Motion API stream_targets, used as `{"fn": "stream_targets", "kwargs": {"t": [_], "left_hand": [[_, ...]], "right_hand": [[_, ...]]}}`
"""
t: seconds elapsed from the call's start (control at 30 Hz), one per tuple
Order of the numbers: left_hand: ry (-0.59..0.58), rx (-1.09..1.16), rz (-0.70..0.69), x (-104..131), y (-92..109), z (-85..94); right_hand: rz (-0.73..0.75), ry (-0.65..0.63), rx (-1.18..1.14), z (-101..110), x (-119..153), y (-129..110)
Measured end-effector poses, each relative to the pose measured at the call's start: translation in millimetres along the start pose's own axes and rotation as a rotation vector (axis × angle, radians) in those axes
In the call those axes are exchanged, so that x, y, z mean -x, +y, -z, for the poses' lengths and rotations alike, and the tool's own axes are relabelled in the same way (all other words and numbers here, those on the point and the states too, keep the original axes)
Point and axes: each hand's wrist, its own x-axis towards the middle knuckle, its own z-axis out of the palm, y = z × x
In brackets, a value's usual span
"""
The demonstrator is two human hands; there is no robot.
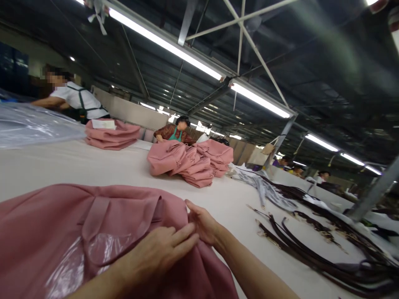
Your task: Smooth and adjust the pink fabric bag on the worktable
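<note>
Both hands lay flat, fingers together and gripping nothing, on the near edge of a pink garment [93, 232] spread across the desk [62, 166], the left hand [158, 253] just behind the right hand [202, 224], the cloth's bulk stretching away leftward of both, dark straps [311, 249] well right.

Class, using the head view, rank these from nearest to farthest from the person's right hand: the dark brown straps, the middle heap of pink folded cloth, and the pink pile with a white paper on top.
From the right hand:
1. Dark brown straps, on the table to its right.
2. Middle heap of pink folded cloth, beyond it at the table's centre.
3. Pink pile with a white paper, far left, by a co-worker.
</note>
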Motion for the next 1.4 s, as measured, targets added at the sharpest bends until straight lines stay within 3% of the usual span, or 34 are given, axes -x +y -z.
{"fn": "stream_targets", "kwargs": {"t": [0.13, 0.3, 0.37, 0.47, 0.6, 0.73, 0.83, 0.9, 1.0, 1.13, 1.2, 1.33, 1.4], "left_hand": [[0.021, 0.03, -0.006, 3.9, -2.3, -3.5], [0.142, 0.109, 0.02, 6.5, -12.3, -9.9], [0.194, 0.137, 0.028, 5.0, -15.4, -10.7], [0.246, 0.227, 0.038, 2.4, -15.6, -10.7], [0.25, 0.4, 0.045, 0.7, -12.6, -4.4], [0.311, 0.364, 0.01, -4.5, -11.9, 7.3], [0.318, 0.339, 0.01, -9.5, -13.1, 12.1], [0.312, 0.344, 0.008, -10.8, -15.3, 11.4], [0.284, 0.316, 0.023, -8.4, -18.7, 4.7], [0.321, 0.23, 0.112, 2.3, -11.3, -10.7], [0.221, 0.262, 0.107, 10.2, 0.4, -18.1], [-0.16, 0.331, 0.158, 24.6, 25.6, -27.4], [-0.239, 0.33, 0.191, 28.2, 30.3, -29.5]], "right_hand": [[0.03, -0.026, 0.018, -7.8, 21.7, -14.6], [0.238, 0.148, 0.505, 20.3, 84.2, -44.9], [0.2, 0.12, 0.597, 33.0, 107.8, -37.0], [0.199, -0.076, 0.646, 38.2, 122.6, 1.6], [0.184, -0.196, 0.463, 31.8, 113.7, 41.3], [0.258, -0.109, 0.483, 37.2, 98.1, 25.9], [0.387, -0.079, 0.684, 36.4, 80.1, 16.5], [0.423, -0.178, 0.844, 29.5, 66.2, 20.3], [0.371, -0.262, 0.933, 19.6, 51.5, 30.8], [0.313, -0.235, 1.08, 17.7, 49.9, 42.2], [0.309, -0.165, 1.113, 16.4, 52.3, 48.8], [0.277, -0.019, 1.189, 9.9, 54.1, 57.5], [0.242, 0.095, 1.229, 9.1, 56.6, 55.1]]}}
